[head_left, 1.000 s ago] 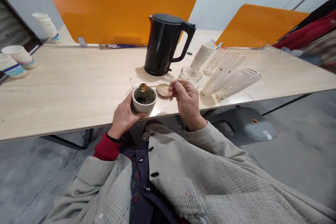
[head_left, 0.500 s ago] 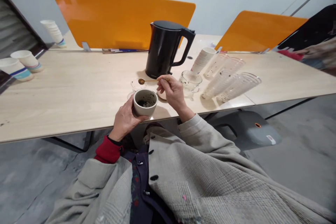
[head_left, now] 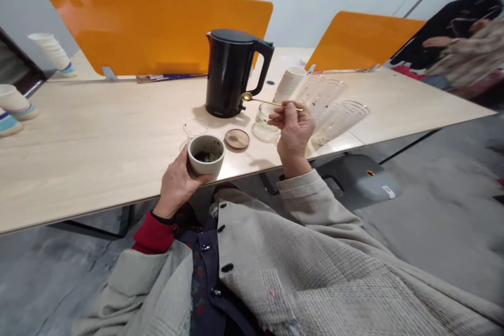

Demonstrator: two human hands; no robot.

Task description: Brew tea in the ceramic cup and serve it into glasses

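Gold spoon [head_left: 271, 100] pinched level, bowl aimed at the black kettle [head_left: 227, 76]

The spoon's long axis is held nearly level, with the bowl pointing to about 9 o'clock and the handle end to about 3. The bowl is seen against the lower body of the kettle, though contact cannot be told. The handle is gripped narrowly between the thumb and fingertips [head_left: 284, 107] of the right hand [head_left: 294, 128], which is held over the table [head_left: 98, 115] near its front edge. A ceramic cup [head_left: 206, 155] is held upright in a wide wrap by the left hand [head_left: 176, 186], at the same edge and at about 8 o'clock from the spoon — dark specks are seen inside. A small glass [head_left: 195, 127] and a wooden disc [head_left: 237, 139] lie in the gap between cup and kettle, at 12 and 2 o'clock from the cup. Just behind the right hand stands a glass mug [head_left: 264, 122], and ribbed clear cups [head_left: 339, 125] lie at about 2 o'clock from that hand — well apart from the cup
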